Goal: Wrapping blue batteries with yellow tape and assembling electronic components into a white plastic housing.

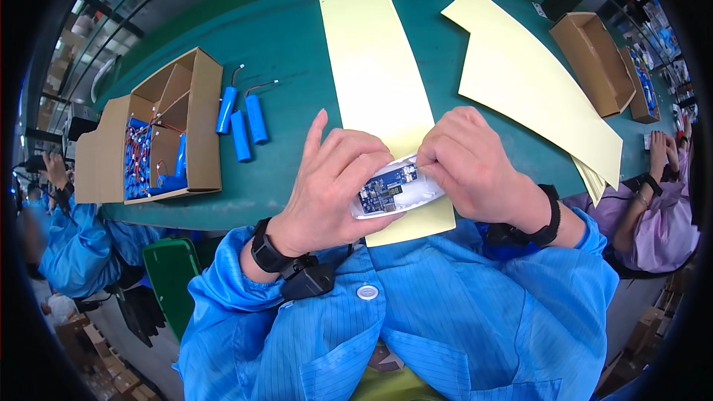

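Observation:
A white plastic casing (420, 191) with a blue circuit board (380, 191) inside is held in front of my chest, above a pale yellow sheet. My left hand (327, 186) grips the casing's left end, thumb below and fingers along the upper edge, its index finger raised. At the right end, my right hand (469, 167) has thumb and fingers pinched together on the casing's edge beside the board's corner. Whether those fingertips also hold something small is hidden. A small dark display sits on the board.
The yellow sheet (375, 52) lies on the green table (290, 37); more yellow sheets (520, 82) are at right. Several blue battery cells (239, 136) with wires lie beside a divided cardboard box (204, 111) of cells. Another cardboard box (593, 63) stands far right. Co-workers sit at both sides.

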Demonstrator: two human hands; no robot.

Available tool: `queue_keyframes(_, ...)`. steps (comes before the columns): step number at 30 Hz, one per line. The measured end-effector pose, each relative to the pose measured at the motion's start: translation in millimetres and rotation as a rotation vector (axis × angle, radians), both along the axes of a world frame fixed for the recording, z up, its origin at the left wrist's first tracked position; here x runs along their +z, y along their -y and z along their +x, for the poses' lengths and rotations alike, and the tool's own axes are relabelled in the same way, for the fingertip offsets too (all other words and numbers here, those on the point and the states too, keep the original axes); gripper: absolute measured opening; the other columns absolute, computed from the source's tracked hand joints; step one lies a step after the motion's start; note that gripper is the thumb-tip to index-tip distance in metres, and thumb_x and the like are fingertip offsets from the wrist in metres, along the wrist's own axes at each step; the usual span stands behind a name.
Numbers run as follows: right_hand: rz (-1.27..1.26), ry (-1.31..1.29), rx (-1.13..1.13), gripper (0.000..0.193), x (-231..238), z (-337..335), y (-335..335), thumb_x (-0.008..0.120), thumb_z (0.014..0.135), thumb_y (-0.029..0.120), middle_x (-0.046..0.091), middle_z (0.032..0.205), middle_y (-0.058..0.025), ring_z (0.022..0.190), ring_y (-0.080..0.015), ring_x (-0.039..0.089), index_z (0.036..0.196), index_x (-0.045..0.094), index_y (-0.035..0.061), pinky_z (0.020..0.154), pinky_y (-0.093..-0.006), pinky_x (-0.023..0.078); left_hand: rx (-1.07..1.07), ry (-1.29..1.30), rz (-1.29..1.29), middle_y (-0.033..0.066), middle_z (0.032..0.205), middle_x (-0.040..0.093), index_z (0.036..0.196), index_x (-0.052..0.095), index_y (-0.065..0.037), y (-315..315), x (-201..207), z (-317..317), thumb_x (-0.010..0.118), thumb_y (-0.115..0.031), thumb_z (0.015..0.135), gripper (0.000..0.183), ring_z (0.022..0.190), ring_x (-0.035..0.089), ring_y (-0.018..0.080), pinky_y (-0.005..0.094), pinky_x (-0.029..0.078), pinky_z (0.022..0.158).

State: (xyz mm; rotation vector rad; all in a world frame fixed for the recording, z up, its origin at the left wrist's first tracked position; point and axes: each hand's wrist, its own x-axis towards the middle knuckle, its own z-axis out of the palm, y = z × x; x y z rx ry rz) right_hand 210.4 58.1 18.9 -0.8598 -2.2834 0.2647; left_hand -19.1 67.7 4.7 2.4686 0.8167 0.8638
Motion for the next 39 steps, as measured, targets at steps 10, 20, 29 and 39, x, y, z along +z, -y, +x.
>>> queue_keyframes(10, 0.089, 0.079, 0.036, 0.016, 0.0, -0.3, 0.7, 0.064, 0.068, 0.001, 0.051, 0.078, -0.0109, 0.074, -0.026, 0.053, 0.082, 0.055, 0.0018, 0.075, -0.0395, 0.042, -0.027, 0.01, 0.024, 0.0086, 0.107, 0.063, 0.103, 0.063, -0.006, 0.2, -1.4, -2.0, 0.085, -0.022, 0.056, 0.054, 0.104, 0.059, 0.0272, 0.0586, 0.024, 0.11)
queue_keyframes(20, 0.104, 0.17, 0.049, 0.022, 4.0, -7.9, 2.8, 0.061, 0.061, 0.004, 0.048, 0.079, -0.0131, 0.076, -0.0285, 0.052, 0.081, 0.053, -0.0008, 0.075, -0.0401, 0.043, -0.074, 0.087, 0.008, 0.0123, 0.105, 0.062, 0.103, 0.063, -0.001, 0.7, -2.9, 0.3, 0.083, -0.016, 0.057, 0.052, 0.104, 0.06, 0.0302, 0.057, 0.032, 0.108)
queue_keyframes(29, 0.226, 0.254, 0.218, 0.016, 14.8, -9.1, -18.3, 0.058, 0.068, 0.01, 0.048, 0.079, -0.012, 0.075, -0.0272, 0.05, 0.078, 0.05, -0.0003, 0.073, -0.0374, 0.043, -0.101, 0.127, 0.018, 0.0146, 0.105, 0.062, 0.103, 0.062, 0.001, -7.9, -2.4, 1.9, 0.082, -0.016, 0.059, 0.052, 0.103, 0.06, 0.0327, 0.056, 0.034, 0.107)
queue_keyframes(39, -0.112, 0.091, 0.131, 0.073, 70.3, -5.5, -13.8, 0.078, 0.068, 0.022, 0.059, 0.11, -0.017, 0.102, -0.0347, 0.056, 0.131, 0.048, 0.0002, 0.088, -0.0424, 0.045, -0.021, 0.233, 0.032, 0.0157, 0.108, 0.059, 0.111, 0.057, 0.0, -12.9, 29.5, -15.0, 0.083, -0.025, 0.068, 0.056, 0.103, 0.058, 0.0338, 0.0509, 0.041, 0.099)
